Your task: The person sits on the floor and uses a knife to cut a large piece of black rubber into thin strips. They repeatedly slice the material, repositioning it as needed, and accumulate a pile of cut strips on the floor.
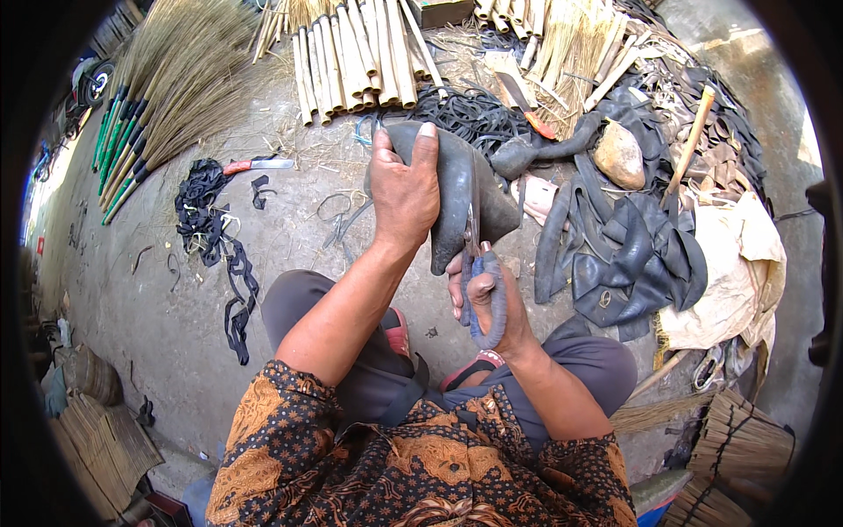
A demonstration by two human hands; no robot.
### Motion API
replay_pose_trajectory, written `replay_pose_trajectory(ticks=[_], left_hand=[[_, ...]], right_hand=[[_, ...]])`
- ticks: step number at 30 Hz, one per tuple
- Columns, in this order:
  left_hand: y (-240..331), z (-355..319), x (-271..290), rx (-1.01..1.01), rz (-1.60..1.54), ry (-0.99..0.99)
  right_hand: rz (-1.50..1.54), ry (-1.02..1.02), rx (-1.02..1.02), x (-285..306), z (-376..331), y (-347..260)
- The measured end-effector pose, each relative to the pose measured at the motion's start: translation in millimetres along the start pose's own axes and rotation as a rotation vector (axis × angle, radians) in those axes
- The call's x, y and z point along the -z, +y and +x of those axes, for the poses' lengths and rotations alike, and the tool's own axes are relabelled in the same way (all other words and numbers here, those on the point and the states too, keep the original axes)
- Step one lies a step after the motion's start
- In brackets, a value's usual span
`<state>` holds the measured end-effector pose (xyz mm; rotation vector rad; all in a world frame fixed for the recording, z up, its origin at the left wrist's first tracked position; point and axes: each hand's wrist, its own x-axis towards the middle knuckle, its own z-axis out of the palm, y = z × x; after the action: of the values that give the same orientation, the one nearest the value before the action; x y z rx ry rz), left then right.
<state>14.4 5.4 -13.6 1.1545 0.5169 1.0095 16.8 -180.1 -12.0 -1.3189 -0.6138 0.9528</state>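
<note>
My left hand grips a curved sheet of black rubber, like a piece of inner tube, and holds it up in front of me. The thumb lies across its upper edge. Closed round scissors with blue-grey wrapped handles is my right hand, just below the rubber. The metal blades point away from me and lie along a slit in the sheet; whether they are fully closed I cannot tell.
Grass brooms lie at the far left, near a red-handled knife and black rubber strips. Bamboo handles are ahead. On the right are rubber scraps, a stone-like lump, an orange-tipped knife and a pale sack.
</note>
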Motion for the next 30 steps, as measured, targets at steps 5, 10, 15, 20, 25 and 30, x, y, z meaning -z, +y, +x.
replay_pose_trajectory(ticks=[5, 10, 15, 20, 25, 30], left_hand=[[-1.5, 3.1, 0.4, 0.002, -0.05, 0.006], [5.2, -2.6, -1.5, 0.032, -0.079, 0.01], [4.3, -13.4, -5.4, 0.008, -0.046, -0.056], [-0.3, -17.7, -7.7, -0.013, -0.066, -0.095], [0.2, -14.5, -7.5, -0.022, -0.083, -0.077], [1.5, -19.5, -6.3, 0.025, -0.113, -0.13]], right_hand=[[-0.036, 0.001, -0.063, -1.1, -3.6, -8.3], [0.129, -0.002, -0.072, 0.3, 1.3, -8.4], [-0.058, 0.027, 0.037, 6.4, 5.7, -10.0], [0.052, 0.041, 0.002, 7.3, 3.3, -12.7], [-0.031, 0.052, -0.015, 7.2, -2.1, -22.6], [-0.094, 0.068, 0.042, 8.2, 3.4, -24.0]])
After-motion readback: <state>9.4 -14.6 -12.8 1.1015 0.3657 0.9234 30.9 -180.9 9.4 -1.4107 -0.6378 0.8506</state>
